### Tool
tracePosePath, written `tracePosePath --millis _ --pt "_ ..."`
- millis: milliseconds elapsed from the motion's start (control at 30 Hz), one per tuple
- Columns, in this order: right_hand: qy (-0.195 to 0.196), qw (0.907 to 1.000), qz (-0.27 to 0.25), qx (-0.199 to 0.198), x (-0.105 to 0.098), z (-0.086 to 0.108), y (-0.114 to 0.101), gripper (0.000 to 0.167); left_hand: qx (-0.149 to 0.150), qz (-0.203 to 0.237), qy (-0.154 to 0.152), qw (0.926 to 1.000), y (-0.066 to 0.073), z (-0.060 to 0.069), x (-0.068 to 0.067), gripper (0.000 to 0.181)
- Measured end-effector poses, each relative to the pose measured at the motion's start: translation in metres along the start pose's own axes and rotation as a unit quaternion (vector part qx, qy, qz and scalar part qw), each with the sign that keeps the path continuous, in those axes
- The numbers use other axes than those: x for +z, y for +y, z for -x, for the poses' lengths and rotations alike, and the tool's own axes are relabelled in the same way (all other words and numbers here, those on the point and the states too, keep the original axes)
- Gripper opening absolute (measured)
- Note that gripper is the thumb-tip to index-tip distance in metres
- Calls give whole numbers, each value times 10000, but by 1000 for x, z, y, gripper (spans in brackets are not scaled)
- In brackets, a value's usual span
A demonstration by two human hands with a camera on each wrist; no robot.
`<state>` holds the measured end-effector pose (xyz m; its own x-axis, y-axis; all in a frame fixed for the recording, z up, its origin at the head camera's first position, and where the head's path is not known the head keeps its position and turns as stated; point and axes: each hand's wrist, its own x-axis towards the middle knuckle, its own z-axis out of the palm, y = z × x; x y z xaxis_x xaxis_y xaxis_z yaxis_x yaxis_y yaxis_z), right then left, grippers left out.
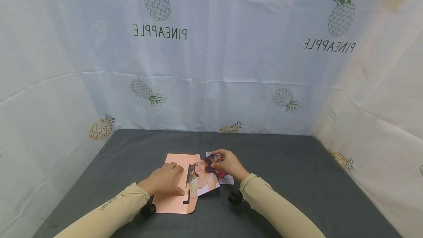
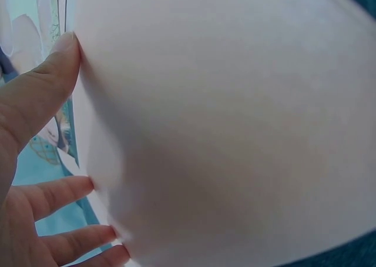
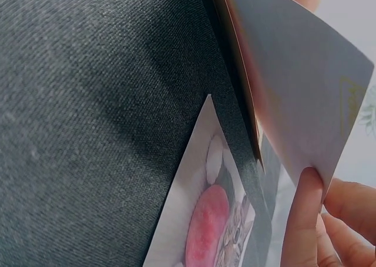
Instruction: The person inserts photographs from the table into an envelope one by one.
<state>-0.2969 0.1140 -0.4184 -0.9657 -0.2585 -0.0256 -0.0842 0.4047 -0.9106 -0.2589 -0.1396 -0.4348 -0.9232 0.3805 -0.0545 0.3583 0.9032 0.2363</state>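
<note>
My left hand [image 1: 164, 180] rests with spread fingers on a peach-coloured paper envelope [image 1: 174, 207] lying on the table. In the left wrist view, its thumb and fingertips touch the envelope's surface. Between thumb and fingers, my right hand [image 1: 230, 166] pinches the edge of a printed photo [image 1: 204, 182] of a person in a white top. That photo is tilted, its left edge over the envelope; the right wrist view shows its pale back [image 3: 299, 79]. A dark-edged print [image 1: 186, 190] shows at the envelope's right side, partly covered by the photo. Whether it sits inside is unclear.
A second photo [image 1: 228, 180] with a pink, rounded shape lies flat on the dark grey table [image 1: 284, 194] below my right hand, partly hidden. Behind the table hangs a white curtain [image 1: 211, 54] with pineapple prints. Black wrist-worn devices [image 1: 235, 198] sit under both wrists.
</note>
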Motion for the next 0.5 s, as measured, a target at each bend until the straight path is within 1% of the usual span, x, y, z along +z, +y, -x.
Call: tracePosePath --millis 167,300,500 --pt "-19 9999 122 39 1 -2 1 48 27 -10 23 10000 0 0 0 79" --pt "-8 9998 209 56 2 -2 1 48 104 -45 89 9999 -1 0 1 78" --pt "12 9996 289 50 4 -1 1 47 166 -88 160 9997 -2 -1 2 77"
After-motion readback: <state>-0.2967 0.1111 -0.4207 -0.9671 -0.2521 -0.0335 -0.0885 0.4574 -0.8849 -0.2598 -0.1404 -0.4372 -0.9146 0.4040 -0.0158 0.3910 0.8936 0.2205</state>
